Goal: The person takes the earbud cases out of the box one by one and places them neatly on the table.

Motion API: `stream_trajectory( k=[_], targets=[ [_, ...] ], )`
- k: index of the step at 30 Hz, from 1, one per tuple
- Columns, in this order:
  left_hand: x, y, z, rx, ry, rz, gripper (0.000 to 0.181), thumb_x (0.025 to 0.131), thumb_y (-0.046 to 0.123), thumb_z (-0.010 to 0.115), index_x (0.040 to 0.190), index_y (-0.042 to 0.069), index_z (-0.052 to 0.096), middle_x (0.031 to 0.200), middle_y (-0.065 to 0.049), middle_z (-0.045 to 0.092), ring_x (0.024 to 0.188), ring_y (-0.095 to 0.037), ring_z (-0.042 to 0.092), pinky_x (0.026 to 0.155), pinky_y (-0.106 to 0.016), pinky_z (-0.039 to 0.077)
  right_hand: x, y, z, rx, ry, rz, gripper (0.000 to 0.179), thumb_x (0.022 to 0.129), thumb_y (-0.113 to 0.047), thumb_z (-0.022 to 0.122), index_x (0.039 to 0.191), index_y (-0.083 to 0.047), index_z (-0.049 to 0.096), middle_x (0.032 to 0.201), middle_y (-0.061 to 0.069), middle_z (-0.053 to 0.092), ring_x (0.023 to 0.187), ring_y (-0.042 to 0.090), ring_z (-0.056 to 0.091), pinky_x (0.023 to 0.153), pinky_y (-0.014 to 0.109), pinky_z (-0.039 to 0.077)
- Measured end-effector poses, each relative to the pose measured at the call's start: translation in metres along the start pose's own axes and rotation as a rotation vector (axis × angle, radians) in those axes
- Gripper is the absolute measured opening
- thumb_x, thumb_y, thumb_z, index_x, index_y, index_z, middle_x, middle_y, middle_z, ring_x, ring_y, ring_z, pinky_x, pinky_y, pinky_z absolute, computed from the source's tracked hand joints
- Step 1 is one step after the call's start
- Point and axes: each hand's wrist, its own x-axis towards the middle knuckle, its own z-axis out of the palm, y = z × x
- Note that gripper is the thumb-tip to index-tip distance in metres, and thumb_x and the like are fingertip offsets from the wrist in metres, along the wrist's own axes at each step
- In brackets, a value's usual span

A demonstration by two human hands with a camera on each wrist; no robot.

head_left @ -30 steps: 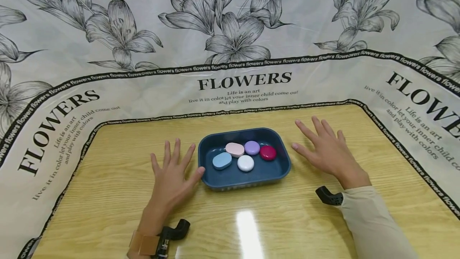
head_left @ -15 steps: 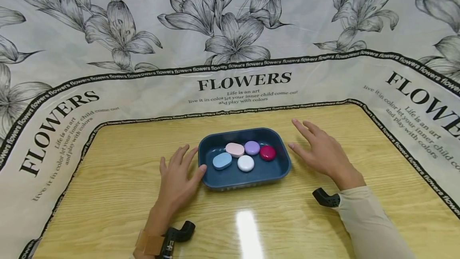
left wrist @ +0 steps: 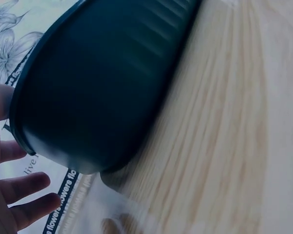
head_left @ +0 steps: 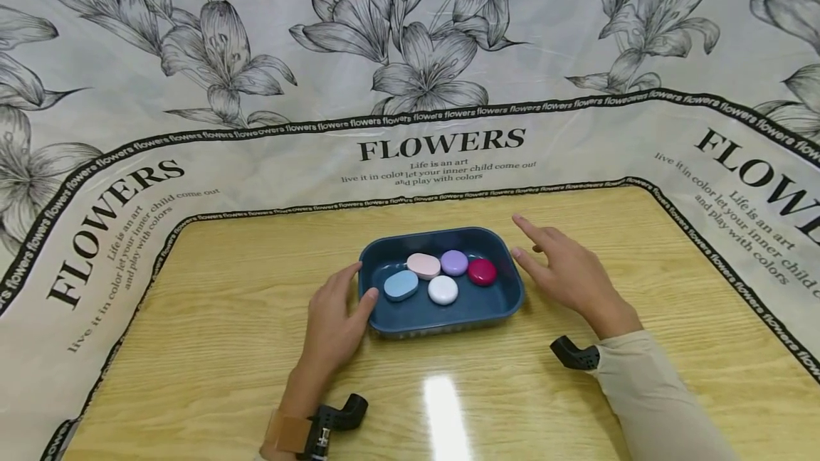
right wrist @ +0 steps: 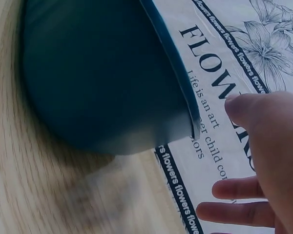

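A dark blue tub (head_left: 448, 316) with rounded corners stands on the table. Inside lie several smooth, rounded pieces: a light blue oval one (head_left: 401, 285), a pale pink oval one (head_left: 423, 266), and round ones in purple (head_left: 454, 262), white (head_left: 443, 290) and crimson (head_left: 482, 272). My left hand (head_left: 336, 322) is at the tub's left end, thumb at the rim; in the left wrist view its other fingers (left wrist: 27, 187) extend beside the wall. My right hand (head_left: 570, 276) hovers by the right end, and in the right wrist view its thumb (right wrist: 239, 109) is apart from the rim.
The wood-grain table (head_left: 224, 319) carries a bright light reflection in front of the tub. A white flower-printed cloth (head_left: 442, 155) surrounds its back and sides. A black wrist device (head_left: 342, 415) sits on the left wrist, another (head_left: 574, 354) on the right.
My left hand has moved right, toward the tub, its spread fingers drawing together. My right hand has shifted left, closer to the tub's right end. The tub and its contents keep their places.
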Motion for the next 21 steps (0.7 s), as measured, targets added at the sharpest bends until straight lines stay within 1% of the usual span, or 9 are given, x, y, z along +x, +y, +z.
stream_trajectory(
  k=[3, 7, 13, 17, 21],
  targets=[
    [0.0, 0.002, 0.001, -0.035, 0.0, -0.029, 0.053, 0.101, 0.041, 0.058, 0.147, 0.016, 0.051, 0.146, -0.007, 0.051, 0.137, -0.029, 0.044, 0.112, -0.055, 0.033, 0.002, -0.003, 0.002, 0.003, -0.008, -0.001, 0.06, 0.104, -0.05, 0.047, 0.158, -0.029, 0.034, 0.134, 0.017, 0.058, 0.108, 0.033, 0.063, 0.083, 0.061, 0.05],
    [0.0, 0.005, 0.003, -0.052, -0.007, -0.051, 0.054, 0.1, 0.039, 0.059, 0.148, 0.017, 0.05, 0.146, -0.007, 0.051, 0.136, -0.029, 0.045, 0.111, -0.053, 0.036, 0.004, -0.008, 0.005, 0.02, -0.002, -0.002, 0.059, 0.103, -0.05, 0.048, 0.156, -0.024, 0.041, 0.134, 0.016, 0.058, 0.109, 0.033, 0.063, 0.084, 0.06, 0.05],
    [0.0, 0.006, 0.005, -0.061, -0.02, -0.05, 0.053, 0.1, 0.034, 0.062, 0.149, 0.018, 0.049, 0.145, -0.007, 0.052, 0.135, -0.027, 0.047, 0.11, -0.051, 0.038, 0.01, -0.016, 0.008, 0.058, 0.009, -0.003, 0.057, 0.103, -0.051, 0.047, 0.149, -0.016, 0.051, 0.134, 0.015, 0.059, 0.11, 0.032, 0.063, 0.086, 0.058, 0.05],
    [0.0, 0.004, 0.005, -0.05, -0.043, -0.033, 0.051, 0.101, 0.033, 0.06, 0.148, 0.016, 0.049, 0.145, -0.008, 0.052, 0.137, -0.027, 0.044, 0.116, -0.052, 0.028, 0.014, -0.021, 0.01, 0.06, 0.003, -0.006, 0.057, 0.104, -0.05, 0.047, 0.147, -0.013, 0.053, 0.135, 0.014, 0.059, 0.11, 0.031, 0.063, 0.085, 0.056, 0.051],
    [0.001, 0.001, 0.004, -0.037, -0.06, 0.0, 0.053, 0.1, 0.032, 0.06, 0.149, 0.015, 0.049, 0.146, -0.008, 0.051, 0.139, -0.026, 0.043, 0.121, -0.048, 0.017, 0.018, -0.026, 0.009, 0.065, 0.022, -0.014, 0.054, 0.104, -0.047, 0.049, 0.144, -0.012, 0.056, 0.133, 0.013, 0.061, 0.108, 0.031, 0.063, 0.083, 0.054, 0.051]
  ],
)
